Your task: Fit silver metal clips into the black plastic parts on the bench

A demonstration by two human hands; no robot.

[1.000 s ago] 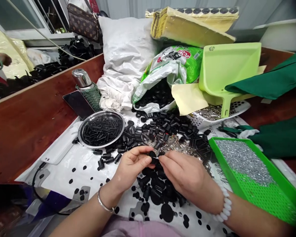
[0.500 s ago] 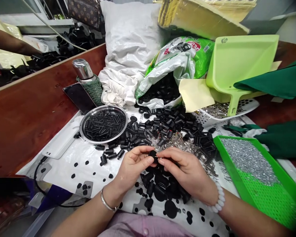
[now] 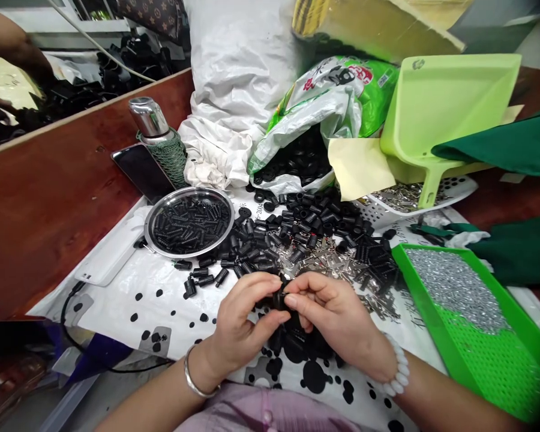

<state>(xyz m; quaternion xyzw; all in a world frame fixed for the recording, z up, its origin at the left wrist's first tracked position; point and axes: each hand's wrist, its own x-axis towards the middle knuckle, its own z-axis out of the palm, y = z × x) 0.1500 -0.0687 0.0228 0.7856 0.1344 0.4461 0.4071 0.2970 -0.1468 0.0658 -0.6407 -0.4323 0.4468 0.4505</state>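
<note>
Two-handed, gripping a seemingly unfinished piece [image 3: 278, 299] in left hand [image 3: 234, 327] and right hand [image 3: 335, 315] fingers, leaving casings [image 3: 251, 259] loose beside dish [image 3: 180, 255].

We list one white, black-spotted tabletop [image 3: 103, 309]. On it we record: metal dish [image 3: 186, 254], green tray [image 3: 477, 354], black cylinders [image 3: 250, 264], metal pieces [image 3: 326, 257].

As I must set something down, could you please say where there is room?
The widest open patch is on the spotted sheet between the round tray and left forearm; a narrow strip borders the green tray. Black parts and metal pieces crowd around the left hand and right hand.
</note>
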